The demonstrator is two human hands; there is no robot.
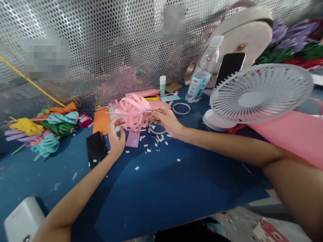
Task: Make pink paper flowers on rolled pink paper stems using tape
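A ball of looped pink paper strips (133,112), like a paper flower, is held above the blue table. My right hand (168,121) pinches its right end, where the loops gather, between thumb and fingers. My left hand (116,139) is at the flower's left side, thumb and fingers apart; whether its fingertips touch the strips I cannot tell. A thin pink end sticks out on the left. Under the flower lie a purple paper piece (132,139), orange paper (101,121) and several small white scraps (148,150).
A black phone (96,149) lies by my left wrist. Colourful paper flowers (50,127) are piled at left. Behind stand a glue stick (163,86) and water bottle (202,74); a white fan (259,94) is at right. A roll of tape (181,108) lies near my right hand.
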